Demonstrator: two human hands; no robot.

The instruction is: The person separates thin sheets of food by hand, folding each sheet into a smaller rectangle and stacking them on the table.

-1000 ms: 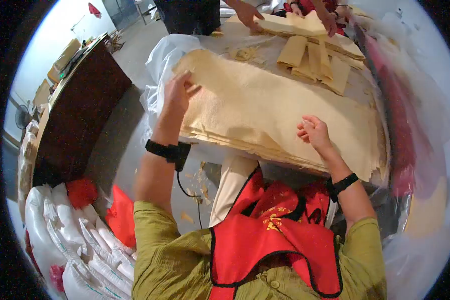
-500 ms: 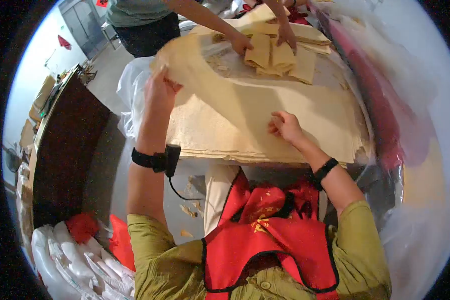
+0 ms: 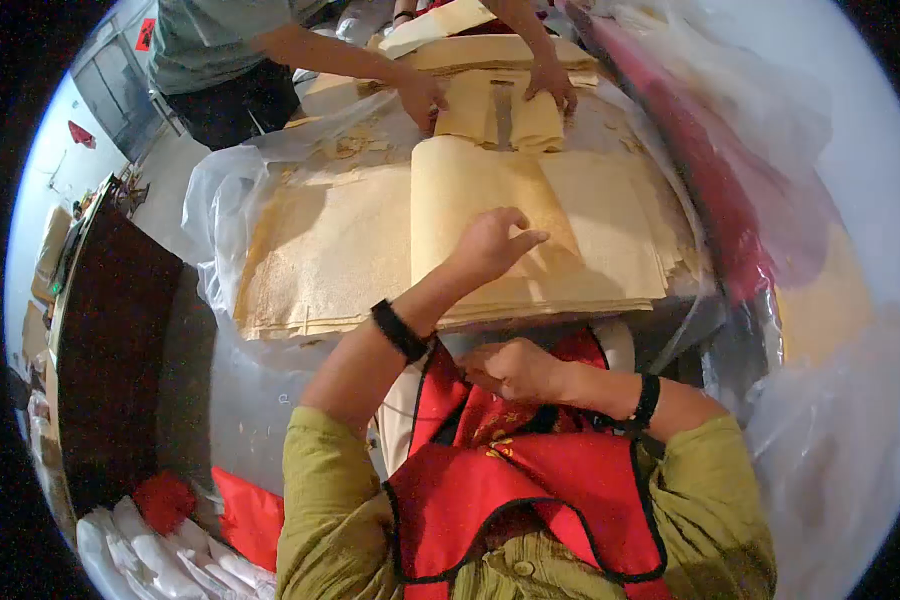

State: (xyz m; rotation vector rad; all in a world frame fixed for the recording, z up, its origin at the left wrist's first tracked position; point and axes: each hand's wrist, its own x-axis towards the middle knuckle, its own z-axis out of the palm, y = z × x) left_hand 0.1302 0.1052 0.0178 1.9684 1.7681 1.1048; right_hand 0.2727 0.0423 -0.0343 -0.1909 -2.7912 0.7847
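A thin pale-yellow sheet (image 3: 460, 200) lies folded over on itself, its rounded fold at the left, on top of a broad stack of like sheets (image 3: 320, 250). My left hand (image 3: 495, 243) is over the folded sheet, thumb and fingers apart with nothing seen between them. Lower down, my right hand (image 3: 518, 370) is held in front of my red apron (image 3: 520, 490), below the stack's near edge. Its fingers are curled together, and what they hold, if anything, is hidden.
Across the table another person's hands (image 3: 425, 100) press on narrow folded yellow bundles (image 3: 537, 122). Clear plastic (image 3: 220, 210) hangs round the table's edge. A dark cabinet (image 3: 120, 340) stands at the left, with white sacks (image 3: 135, 550) below. Plastic-covered goods (image 3: 710, 190) line the right.
My left hand has swung right, and the raised sheet now lies folded on the stack. My right hand has dropped from the stack to the apron. The view has shifted.
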